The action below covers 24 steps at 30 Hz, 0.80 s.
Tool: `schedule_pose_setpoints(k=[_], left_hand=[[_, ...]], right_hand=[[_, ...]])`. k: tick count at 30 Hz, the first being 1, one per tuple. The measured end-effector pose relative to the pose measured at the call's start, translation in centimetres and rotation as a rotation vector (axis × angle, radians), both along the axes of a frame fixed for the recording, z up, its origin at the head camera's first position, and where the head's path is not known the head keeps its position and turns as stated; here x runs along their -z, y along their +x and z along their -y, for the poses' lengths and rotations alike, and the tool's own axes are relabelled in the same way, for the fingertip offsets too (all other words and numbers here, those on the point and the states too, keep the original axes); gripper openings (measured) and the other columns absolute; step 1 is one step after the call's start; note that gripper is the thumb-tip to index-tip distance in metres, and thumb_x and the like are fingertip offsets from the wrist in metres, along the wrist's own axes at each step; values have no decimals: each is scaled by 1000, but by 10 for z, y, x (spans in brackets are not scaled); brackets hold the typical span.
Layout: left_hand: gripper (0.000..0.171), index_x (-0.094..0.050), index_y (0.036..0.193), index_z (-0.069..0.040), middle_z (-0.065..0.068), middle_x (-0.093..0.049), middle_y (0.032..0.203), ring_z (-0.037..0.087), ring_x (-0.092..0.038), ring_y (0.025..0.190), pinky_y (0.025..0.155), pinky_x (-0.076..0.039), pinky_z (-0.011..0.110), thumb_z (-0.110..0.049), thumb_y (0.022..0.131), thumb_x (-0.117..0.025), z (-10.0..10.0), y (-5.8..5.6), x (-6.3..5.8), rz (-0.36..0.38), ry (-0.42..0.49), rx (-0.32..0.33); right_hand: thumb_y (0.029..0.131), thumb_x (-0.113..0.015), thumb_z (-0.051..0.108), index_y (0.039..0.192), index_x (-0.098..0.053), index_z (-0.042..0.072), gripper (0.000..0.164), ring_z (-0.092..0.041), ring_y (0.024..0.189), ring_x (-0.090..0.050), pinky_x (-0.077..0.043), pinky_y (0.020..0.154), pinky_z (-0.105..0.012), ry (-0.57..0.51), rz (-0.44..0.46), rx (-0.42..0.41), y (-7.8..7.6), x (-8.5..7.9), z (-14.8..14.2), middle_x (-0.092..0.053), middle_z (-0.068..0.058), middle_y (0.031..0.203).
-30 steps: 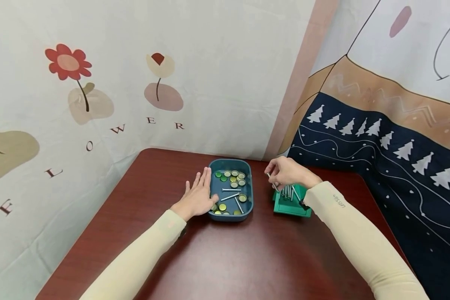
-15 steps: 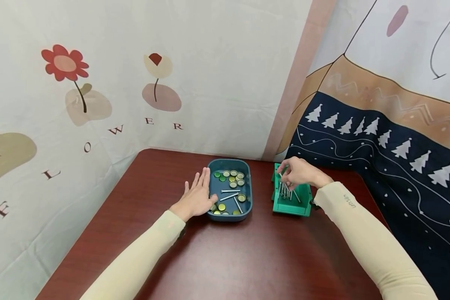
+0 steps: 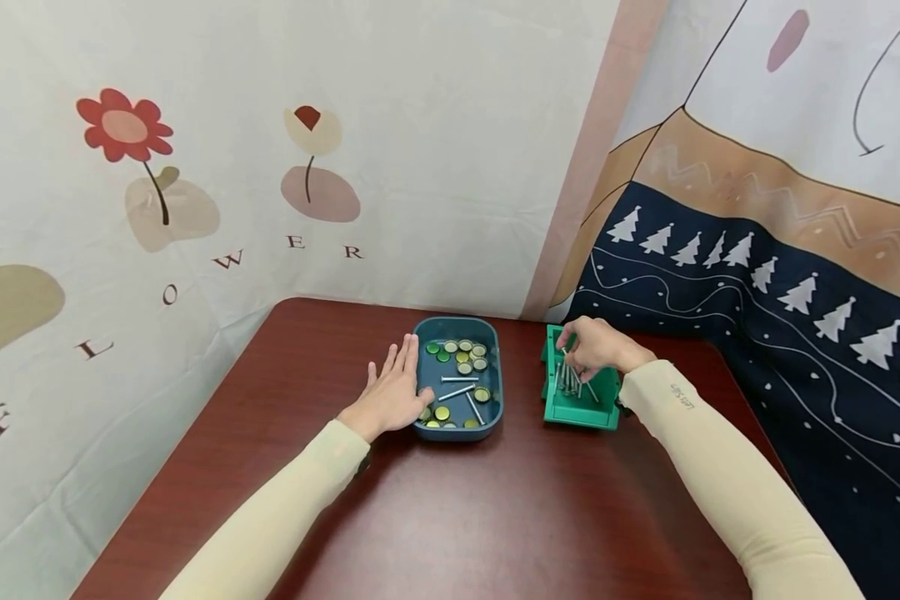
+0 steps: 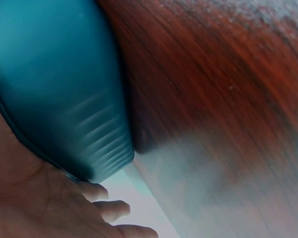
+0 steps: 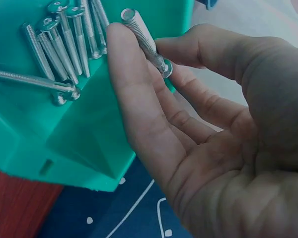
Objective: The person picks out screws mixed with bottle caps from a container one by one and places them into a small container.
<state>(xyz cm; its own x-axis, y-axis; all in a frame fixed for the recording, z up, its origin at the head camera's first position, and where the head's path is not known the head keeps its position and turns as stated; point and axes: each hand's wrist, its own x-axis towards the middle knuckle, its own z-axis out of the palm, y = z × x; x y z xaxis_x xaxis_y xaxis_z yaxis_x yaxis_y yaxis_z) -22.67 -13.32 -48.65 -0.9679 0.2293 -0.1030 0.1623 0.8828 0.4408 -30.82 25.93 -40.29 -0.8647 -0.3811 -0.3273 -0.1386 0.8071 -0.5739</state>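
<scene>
My left hand (image 3: 392,396) rests with straight fingers along the left rim of a blue tray (image 3: 499,375). In the left wrist view its palm lies over the edge of the tray wall (image 4: 59,74). Over a green bin (image 3: 581,415), my right hand (image 3: 600,346) pinches a metal bolt (image 5: 145,42) between thumb and index finger, its threaded end pointing away from the palm. Several loose bolts (image 5: 64,44) lie in the bin below, most of them side by side. Inside the tray are 3 bolts (image 3: 457,392) and several bottle caps (image 3: 465,357), silver, gold and green.
The tray and bin stand apart on a dark red wooden table (image 3: 420,517), near its back edge. A pale printed cloth (image 3: 450,167) hangs behind, and a navy cloth with white trees (image 3: 690,283) hangs at the right.
My right hand has moved right, from beside the bin's left edge to over its bolts, still pinching a bolt. The left hand keeps its place on the tray.
</scene>
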Motion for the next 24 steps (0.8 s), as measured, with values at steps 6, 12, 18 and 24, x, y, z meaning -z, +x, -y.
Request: schedule_pose_setpoints(k=[6,12,18,24], left_hand=[[103,7,188,-10,10,8,199,44,-2,186,143,-7,82,-42,116,-59,-1,-1,0,-1,-3,1],[102,6,188,-9,9,8,199,44,-2,186,143,-6,81,-42,116,-59,-1,-1,0,-1,0,-2],[102,5,188,-9,10,8,199,44,-2,186,143,-7,82,-41,116,-59,0,-2,2,-3,7,1],[102,5,188,-9,10,7,199,45,-2,185,142,-7,83,-42,116,-59,1,-1,3,-3,0,0]], right_hand=[[108,-67,0,143,-71,-6,36,-22,77,-78,-74,77,-42,25,1,0,-2,8,2,-75,-15,93],[110,-70,2,146,-69,-8,38,-23,80,-80,-74,75,-39,25,13,5,-2,13,4,-78,-18,96],[110,-72,2,145,-69,-8,37,-22,82,-83,-74,76,-41,39,11,23,-4,19,4,-81,-20,101],[110,-71,3,147,-69,-9,38,-19,78,-84,-74,80,-44,57,8,31,-4,23,5,-80,-21,100]])
